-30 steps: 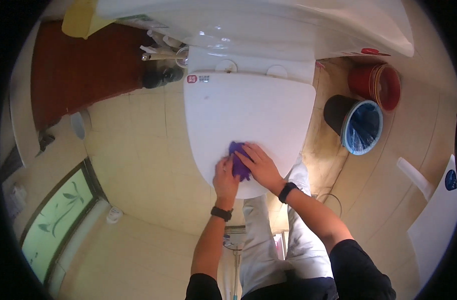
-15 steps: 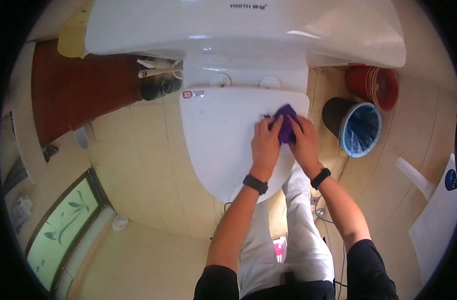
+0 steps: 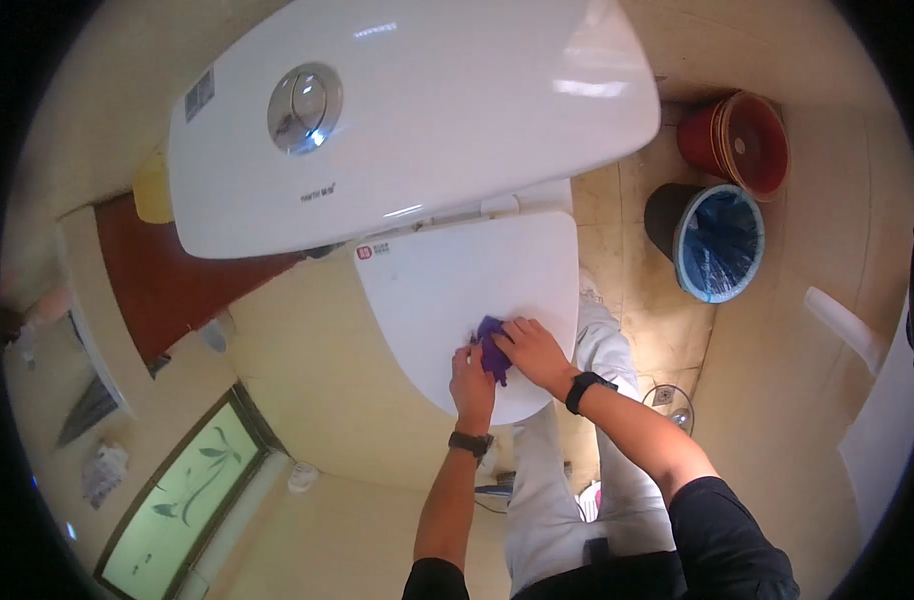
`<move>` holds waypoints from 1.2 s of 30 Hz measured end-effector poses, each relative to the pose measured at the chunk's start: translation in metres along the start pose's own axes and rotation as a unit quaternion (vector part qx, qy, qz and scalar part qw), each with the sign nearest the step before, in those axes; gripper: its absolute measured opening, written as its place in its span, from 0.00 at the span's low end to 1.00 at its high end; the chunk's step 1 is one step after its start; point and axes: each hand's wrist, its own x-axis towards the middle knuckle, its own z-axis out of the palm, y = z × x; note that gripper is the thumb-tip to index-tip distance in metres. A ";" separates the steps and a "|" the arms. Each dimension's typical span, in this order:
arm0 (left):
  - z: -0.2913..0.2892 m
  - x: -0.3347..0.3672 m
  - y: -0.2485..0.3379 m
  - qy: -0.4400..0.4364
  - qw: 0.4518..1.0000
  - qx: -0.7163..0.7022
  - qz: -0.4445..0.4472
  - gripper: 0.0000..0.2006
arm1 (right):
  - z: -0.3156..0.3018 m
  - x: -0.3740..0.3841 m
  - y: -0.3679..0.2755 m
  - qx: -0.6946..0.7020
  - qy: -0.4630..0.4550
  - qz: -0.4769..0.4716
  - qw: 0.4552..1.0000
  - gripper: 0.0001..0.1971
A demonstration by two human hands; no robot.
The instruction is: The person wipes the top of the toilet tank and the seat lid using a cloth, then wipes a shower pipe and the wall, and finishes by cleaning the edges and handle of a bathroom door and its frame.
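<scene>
The crumpled purple cloth [image 3: 494,352] lies toward five o'clock on the white toilet lid [image 3: 447,285] — the left hand [image 3: 472,386] pinches its seven o'clock edge, the right hand [image 3: 537,355] its three o'clock side.

From where I stand, I see a small, deep purple cloth [image 3: 493,352], soft and crumpled into an uneven bunch with ragged-looking corners. It rests on the closed white toilet lid [image 3: 447,290], toward the rounded front end and about midway across, pinched between the fingers of the left hand [image 3: 472,378] and right hand [image 3: 534,350]. The lid lies flat, smooth and faintly glossy, with a little red-and-grey sticker [image 3: 371,251] at its back left corner.
</scene>
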 end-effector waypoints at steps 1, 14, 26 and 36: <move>-0.003 0.010 0.006 0.021 1.000 0.001 0.011 0.24 | -0.004 0.006 0.005 -0.006 0.025 0.007 1.000 0.14; 0.019 0.031 0.062 0.046 0.986 -0.060 0.150 0.20 | -0.028 -0.022 0.002 -0.056 0.058 0.231 0.970 0.16; -0.035 0.027 -0.093 0.086 0.978 -0.050 0.184 0.26 | 0.076 0.034 -0.099 -0.008 0.074 0.235 0.969 0.23; -0.137 0.169 -0.119 0.214 0.956 -0.048 0.196 0.29 | 0.068 0.213 -0.111 0.000 0.194 0.178 0.965 0.27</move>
